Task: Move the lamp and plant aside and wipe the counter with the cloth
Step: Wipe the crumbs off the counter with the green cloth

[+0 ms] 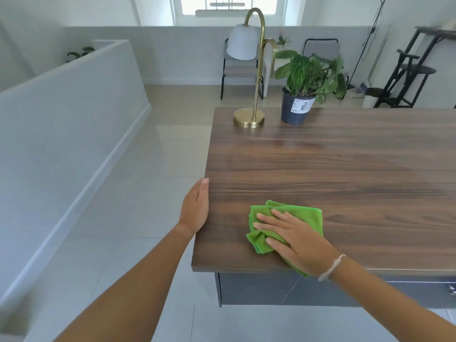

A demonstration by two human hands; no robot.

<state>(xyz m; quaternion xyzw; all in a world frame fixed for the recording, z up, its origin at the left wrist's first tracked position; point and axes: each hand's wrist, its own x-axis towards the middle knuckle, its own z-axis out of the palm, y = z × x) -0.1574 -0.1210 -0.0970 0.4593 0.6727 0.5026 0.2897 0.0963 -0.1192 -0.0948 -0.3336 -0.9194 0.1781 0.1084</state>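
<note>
A green cloth (pixel 306 218) lies crumpled on the wooden counter (pixel 345 169) near its front left corner. My right hand (pixel 293 240) presses flat on the cloth, fingers spread. My left hand (pixel 196 206) rests against the counter's left edge, fingers straight, holding nothing. A brass lamp (pixel 249 118) with a white shade stands at the far left corner. Just to its right is a leafy plant (pixel 311 72) in a dark pot with a white label.
Pale tiled floor lies left of the counter, bounded by a low white wall (pixel 74 114). Beyond the counter stand two chairs (pixel 237 70) and a dark stool and rack (pixel 409 70) at the far right. Dark cabinet fronts sit under the counter.
</note>
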